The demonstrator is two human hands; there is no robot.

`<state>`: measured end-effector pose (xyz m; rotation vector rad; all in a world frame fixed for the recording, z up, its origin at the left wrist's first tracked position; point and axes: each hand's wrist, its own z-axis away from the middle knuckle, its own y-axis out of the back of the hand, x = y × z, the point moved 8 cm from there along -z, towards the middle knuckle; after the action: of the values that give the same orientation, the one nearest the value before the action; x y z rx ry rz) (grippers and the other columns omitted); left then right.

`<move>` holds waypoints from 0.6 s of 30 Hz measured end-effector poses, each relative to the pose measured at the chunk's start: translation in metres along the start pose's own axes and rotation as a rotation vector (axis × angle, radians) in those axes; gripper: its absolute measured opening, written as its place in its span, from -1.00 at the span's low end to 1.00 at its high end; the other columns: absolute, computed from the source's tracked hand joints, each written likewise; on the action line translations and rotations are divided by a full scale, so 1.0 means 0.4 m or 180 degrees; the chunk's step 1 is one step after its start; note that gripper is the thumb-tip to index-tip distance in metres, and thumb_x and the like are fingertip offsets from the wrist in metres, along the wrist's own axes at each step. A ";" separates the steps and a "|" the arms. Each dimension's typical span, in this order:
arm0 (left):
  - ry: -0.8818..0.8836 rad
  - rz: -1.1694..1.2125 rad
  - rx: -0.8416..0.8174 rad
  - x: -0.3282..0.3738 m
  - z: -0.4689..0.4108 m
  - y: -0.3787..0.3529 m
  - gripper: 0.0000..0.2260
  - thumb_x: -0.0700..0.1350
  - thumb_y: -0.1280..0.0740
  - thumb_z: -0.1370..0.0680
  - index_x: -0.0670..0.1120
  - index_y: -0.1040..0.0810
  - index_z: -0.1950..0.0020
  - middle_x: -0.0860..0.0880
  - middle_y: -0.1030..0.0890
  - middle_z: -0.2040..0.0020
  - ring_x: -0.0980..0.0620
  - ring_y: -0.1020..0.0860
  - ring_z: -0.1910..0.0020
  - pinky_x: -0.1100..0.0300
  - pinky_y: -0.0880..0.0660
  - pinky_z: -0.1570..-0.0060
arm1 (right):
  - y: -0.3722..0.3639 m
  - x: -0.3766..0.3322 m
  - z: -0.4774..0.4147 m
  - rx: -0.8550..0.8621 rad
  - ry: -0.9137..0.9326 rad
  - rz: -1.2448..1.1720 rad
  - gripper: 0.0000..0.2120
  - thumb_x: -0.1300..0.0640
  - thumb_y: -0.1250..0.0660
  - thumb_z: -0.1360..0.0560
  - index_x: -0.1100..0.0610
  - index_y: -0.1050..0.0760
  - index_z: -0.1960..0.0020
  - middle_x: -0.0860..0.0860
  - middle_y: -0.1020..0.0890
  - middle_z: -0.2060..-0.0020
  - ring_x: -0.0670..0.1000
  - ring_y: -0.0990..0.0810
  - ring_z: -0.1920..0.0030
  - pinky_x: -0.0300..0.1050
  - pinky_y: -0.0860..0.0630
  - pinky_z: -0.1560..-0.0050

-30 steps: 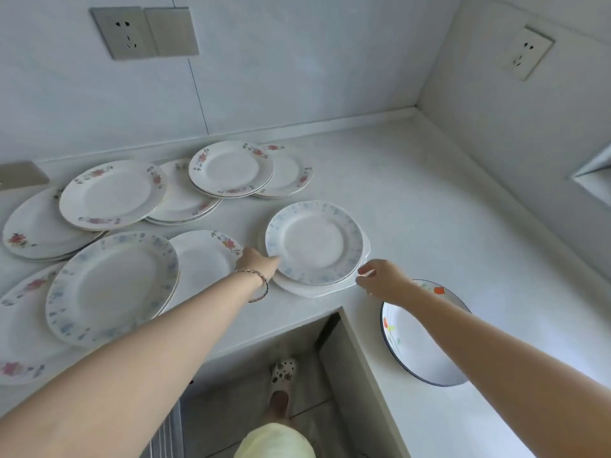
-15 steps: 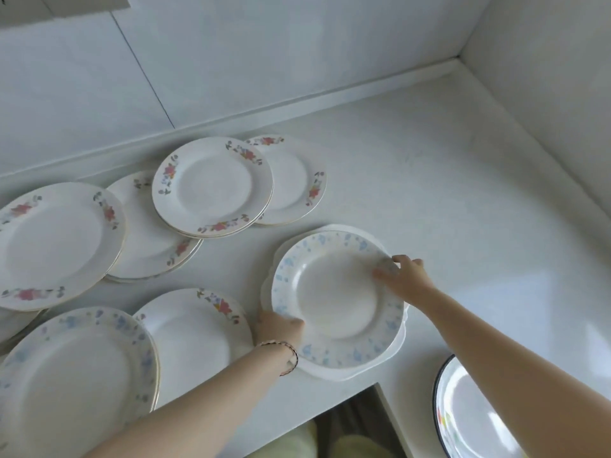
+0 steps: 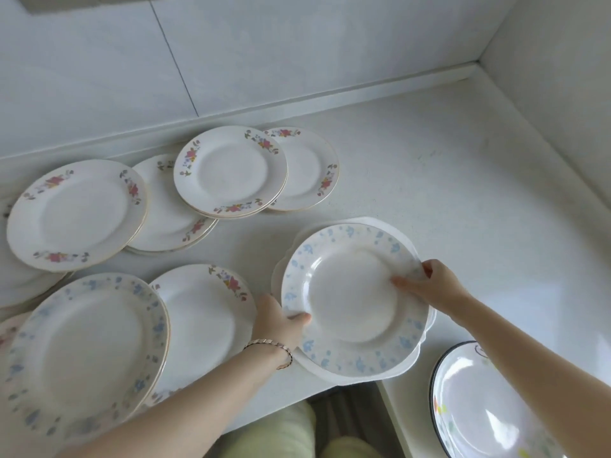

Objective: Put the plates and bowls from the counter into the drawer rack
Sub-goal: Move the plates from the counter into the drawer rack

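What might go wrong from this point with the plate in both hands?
The left hand and right hand grip the blue-flowered plate only by its rim, so it may slip. The white plate under it lies at the counter edge; a dragging lift might pull it off.

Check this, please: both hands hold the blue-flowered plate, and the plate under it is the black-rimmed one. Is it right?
Not quite. The head view shows a white plate under the blue-flowered plate; the black-rimmed plate lies apart, to the right.

Bare counter (image 3: 429,180) right, plates (image 3: 231,173) left
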<state>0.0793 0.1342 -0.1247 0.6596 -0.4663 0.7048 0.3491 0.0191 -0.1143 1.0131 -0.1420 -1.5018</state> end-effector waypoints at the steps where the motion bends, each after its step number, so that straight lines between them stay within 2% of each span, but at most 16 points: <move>1: -0.0084 0.0121 -0.0002 0.001 0.027 0.010 -0.62 -0.22 -0.45 -0.37 -0.17 -0.36 -0.09 -0.10 -0.55 0.02 -0.05 -0.52 0.14 0.17 -0.44 0.15 | 0.023 -0.005 0.032 0.0134 0.0136 0.0008 -0.59 -0.01 -0.50 -0.35 0.20 -0.42 0.00 -0.03 -0.51 0.25 0.04 -0.51 0.18 -0.15 -0.42 0.27; 5: -0.0341 0.0599 0.0136 -0.021 0.166 0.068 -0.61 -0.26 -0.48 -0.33 -0.13 -0.40 -0.06 0.02 -0.54 0.19 0.14 -0.51 0.27 0.28 -0.39 0.39 | 0.071 -0.016 0.179 0.0352 0.0603 0.0077 -0.58 -0.03 -0.49 -0.34 0.18 -0.40 0.00 0.00 -0.53 0.18 0.03 -0.50 0.20 -0.20 -0.41 0.34; 8: -0.0506 0.0867 0.0301 -0.083 0.285 0.107 -0.57 -0.24 -0.51 -0.27 -0.11 -0.42 -0.05 0.05 -0.53 0.21 0.15 -0.51 0.26 0.27 -0.40 0.36 | 0.068 -0.008 0.303 0.0379 0.0893 0.0199 -0.57 -0.06 -0.49 -0.34 0.20 -0.42 0.02 -0.01 -0.53 0.23 0.05 -0.51 0.20 -0.10 -0.44 0.25; 12: -0.0582 0.1117 0.0574 -0.231 0.445 0.159 -0.70 -0.30 -0.47 -0.32 -0.06 -0.43 0.11 0.09 -0.50 0.26 0.19 -0.47 0.30 0.31 -0.34 0.40 | 0.000 0.034 0.454 0.0214 0.1091 0.0392 -0.54 -0.11 -0.48 -0.33 0.20 -0.43 0.02 -0.05 -0.51 0.26 0.07 -0.53 0.17 -0.07 -0.46 0.16; 14: -0.0470 0.1189 0.0668 -0.328 0.516 0.187 -0.69 -0.26 -0.50 -0.23 -0.05 -0.46 0.16 0.05 -0.53 0.25 0.15 -0.50 0.30 0.28 -0.38 0.40 | -0.060 0.062 0.530 0.0042 0.1147 0.0494 -0.52 -0.14 -0.48 -0.31 0.19 -0.43 0.01 -0.03 -0.54 0.24 0.08 -0.55 0.15 -0.07 -0.47 0.19; 16: -0.0312 0.1244 0.0773 -0.432 0.575 0.220 -0.69 -0.21 -0.44 -0.11 -0.09 -0.49 0.19 0.02 -0.56 0.26 0.10 -0.53 0.31 0.25 -0.43 0.40 | -0.136 0.088 0.601 -0.0193 0.1186 0.0643 -0.50 -0.17 -0.47 -0.30 0.19 -0.45 0.00 -0.01 -0.58 0.21 0.07 -0.55 0.17 -0.09 -0.44 0.26; 18: -0.0115 0.1225 0.0867 -0.535 0.621 0.253 -0.71 -0.23 -0.45 -0.13 -0.12 -0.49 0.21 0.01 -0.55 0.27 0.07 -0.53 0.31 0.25 -0.46 0.37 | -0.226 0.117 0.659 -0.0477 0.1217 0.0685 -0.49 -0.19 -0.47 -0.29 0.18 -0.47 0.00 0.02 -0.62 0.19 0.07 -0.58 0.17 -0.07 -0.47 0.25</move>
<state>-0.1804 -0.0722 -0.0372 0.8497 -0.5423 1.1351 0.1171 -0.1208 -0.0341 1.1067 0.1284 -1.0864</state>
